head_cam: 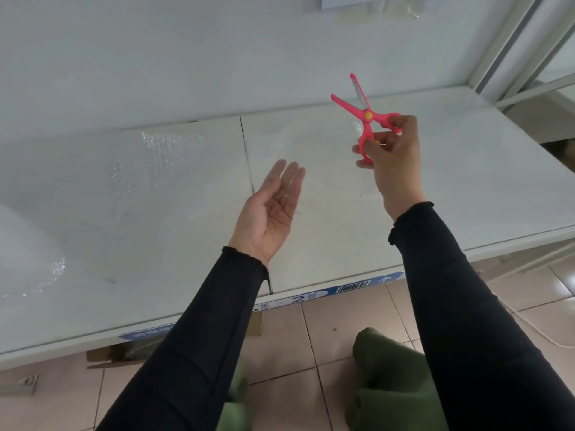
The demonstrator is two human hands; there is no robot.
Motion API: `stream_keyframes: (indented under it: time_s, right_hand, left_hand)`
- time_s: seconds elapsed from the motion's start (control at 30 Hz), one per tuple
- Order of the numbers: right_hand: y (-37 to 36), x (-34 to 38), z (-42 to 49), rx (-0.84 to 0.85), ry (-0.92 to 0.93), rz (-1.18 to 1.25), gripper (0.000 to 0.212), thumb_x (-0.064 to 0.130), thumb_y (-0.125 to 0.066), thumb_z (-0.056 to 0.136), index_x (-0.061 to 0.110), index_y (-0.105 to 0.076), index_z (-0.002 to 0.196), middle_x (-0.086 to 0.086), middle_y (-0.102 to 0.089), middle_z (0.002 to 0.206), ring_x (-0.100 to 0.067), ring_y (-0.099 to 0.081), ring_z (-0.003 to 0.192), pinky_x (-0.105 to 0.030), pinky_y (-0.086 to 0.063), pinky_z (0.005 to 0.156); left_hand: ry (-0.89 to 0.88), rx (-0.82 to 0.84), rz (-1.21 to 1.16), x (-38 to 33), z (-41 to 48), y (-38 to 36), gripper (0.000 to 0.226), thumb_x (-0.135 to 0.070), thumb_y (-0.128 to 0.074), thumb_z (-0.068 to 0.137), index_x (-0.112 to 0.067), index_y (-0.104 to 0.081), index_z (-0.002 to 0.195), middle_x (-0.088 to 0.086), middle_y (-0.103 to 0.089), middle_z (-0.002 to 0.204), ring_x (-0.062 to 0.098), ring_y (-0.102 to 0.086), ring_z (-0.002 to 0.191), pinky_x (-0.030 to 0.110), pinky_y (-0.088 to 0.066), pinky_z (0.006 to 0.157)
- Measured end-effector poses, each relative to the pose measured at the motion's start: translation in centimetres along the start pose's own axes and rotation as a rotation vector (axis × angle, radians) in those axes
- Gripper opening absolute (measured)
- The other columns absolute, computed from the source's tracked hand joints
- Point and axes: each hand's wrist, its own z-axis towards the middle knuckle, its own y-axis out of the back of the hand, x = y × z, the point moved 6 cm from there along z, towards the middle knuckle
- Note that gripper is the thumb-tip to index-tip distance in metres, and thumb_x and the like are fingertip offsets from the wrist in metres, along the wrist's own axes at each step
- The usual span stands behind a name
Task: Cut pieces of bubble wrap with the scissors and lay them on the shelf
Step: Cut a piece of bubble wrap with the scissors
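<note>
My right hand (392,157) holds the pink scissors (363,115) by their handles above the white shelf (451,188), blades spread apart and pointing up and away. My left hand (269,213) hovers palm up over the middle of the shelf, fingers apart, holding nothing. A clear sheet of bubble wrap (149,169) lies flat on the left part of the shelf, and another piece (37,278) lies near the front left edge. A faint clear piece seems to lie under the scissors, but I cannot tell its outline.
The shelf's back wall (186,57) rises right behind it and a white upright post (510,51) stands at the right corner. A blue and white printed strip (351,289) runs along the front edge. Below are tiled floor (289,346) and my green trousers (389,384).
</note>
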Motion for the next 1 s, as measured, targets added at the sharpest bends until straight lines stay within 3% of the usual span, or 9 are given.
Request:
stream_keyframes:
  time_s: [0.1, 0.2, 0.3, 0.4, 0.5, 0.57, 0.63, 0.7, 1.0]
  right_hand:
    - [-0.1, -0.1, 0.2, -0.003, 0.001, 0.006, 0.032, 0.003, -0.057, 0.091, 0.010, -0.045, 0.119, -0.006, -0.065, 0.097, -0.015, -0.068, 0.081, -0.033, -0.058, 0.070]
    - [0.3, -0.1, 0.1, -0.075, -0.002, -0.009, 0.025, 0.025, -0.068, 0.084, 0.025, -0.051, 0.101, -0.003, -0.061, 0.108, -0.017, -0.058, 0.088, -0.036, -0.054, 0.079]
    - [0.0, 0.7, -1.0, -0.039, -0.073, -0.054, 0.026, 0.038, -0.071, 0.085, 0.021, -0.053, 0.094, 0.004, -0.061, 0.097, -0.012, -0.053, 0.081, -0.024, -0.046, 0.070]
    - [-2.6, 1.2, -4.0, 0.284, -0.168, 0.018, 0.019, 0.030, -0.064, 0.094, 0.013, -0.062, 0.103, 0.009, -0.063, 0.082, -0.010, -0.051, 0.076, -0.023, -0.039, 0.061]
    - [-5.8, 0.7, -8.3, 0.667, -0.319, 0.102, 0.013, 0.025, -0.060, 0.099, 0.015, -0.068, 0.101, 0.002, -0.065, 0.092, -0.015, -0.055, 0.082, -0.026, -0.043, 0.066]
    - [-7.4, -0.2, -11.0, 0.864, -0.400, 0.056, 0.023, 0.030, -0.060, 0.098, 0.009, -0.068, 0.105, -0.003, -0.066, 0.100, -0.017, -0.058, 0.088, -0.028, -0.048, 0.072]
    - [-8.4, -0.8, -12.9, 0.979, -0.456, -0.010, 0.046, 0.041, -0.061, 0.095, -0.001, -0.064, 0.113, -0.006, -0.068, 0.103, -0.017, -0.062, 0.091, -0.031, -0.051, 0.078]
    - [-8.9, -1.1, -13.9, 1.012, -0.482, -0.030, 0.058, 0.050, -0.057, 0.093, -0.004, -0.061, 0.114, -0.007, -0.070, 0.104, -0.017, -0.063, 0.090, -0.034, -0.052, 0.082]
    - [-9.7, -0.3, -14.6, 0.875, -0.564, 0.140, 0.049, 0.057, -0.052, 0.085, 0.009, -0.059, 0.091, -0.014, -0.067, 0.094, -0.026, -0.060, 0.083, -0.041, -0.055, 0.089]
  left_hand:
    - [-0.046, -0.019, 0.057, -1.1, -0.1, -0.1, 0.037, -0.006, -0.047, 0.104, -0.001, -0.054, 0.139, 0.020, -0.064, 0.134, 0.031, -0.064, 0.124, 0.035, -0.051, 0.105]
    - [-0.126, -0.011, -0.013, -2.3, 0.0, -0.3, 0.040, -0.021, -0.044, 0.107, -0.003, -0.052, 0.142, 0.024, -0.061, 0.136, 0.035, -0.059, 0.129, 0.040, -0.045, 0.111]
    - [-0.211, -0.006, -0.085, -3.7, 0.2, -0.2, 0.042, -0.027, -0.041, 0.108, -0.009, -0.049, 0.145, 0.024, -0.058, 0.140, 0.034, -0.056, 0.133, 0.042, -0.042, 0.114]
    - [-0.259, 0.008, -0.074, -4.7, 0.4, -0.1, 0.042, -0.031, -0.039, 0.109, -0.019, -0.048, 0.148, 0.019, -0.055, 0.145, 0.031, -0.053, 0.136, 0.041, -0.041, 0.115]
    - [-0.278, 0.033, -0.070, -5.3, 0.5, -0.2, 0.042, -0.032, -0.039, 0.109, -0.023, -0.046, 0.149, 0.019, -0.054, 0.146, 0.029, -0.052, 0.137, 0.040, -0.041, 0.116]
    - [-0.272, 0.060, -0.084, -5.3, 0.4, -0.5, 0.043, -0.032, -0.039, 0.108, -0.023, -0.045, 0.150, 0.020, -0.053, 0.146, 0.031, -0.051, 0.138, 0.041, -0.040, 0.116]
    - [-0.264, 0.081, -0.080, -5.3, 0.4, -0.5, 0.043, -0.034, -0.039, 0.108, -0.023, -0.045, 0.149, 0.022, -0.055, 0.144, 0.033, -0.053, 0.136, 0.042, -0.040, 0.116]
    - [-0.264, 0.100, -0.062, -5.3, 0.3, -0.5, 0.044, -0.036, -0.037, 0.108, -0.023, -0.045, 0.150, 0.022, -0.055, 0.144, 0.033, -0.053, 0.136, 0.043, -0.039, 0.117]
    - [-0.254, 0.052, -0.045, -5.0, -0.1, -0.3, 0.042, -0.037, -0.040, 0.107, -0.024, -0.050, 0.146, 0.025, -0.056, 0.141, 0.033, -0.055, 0.134, 0.043, -0.042, 0.114]
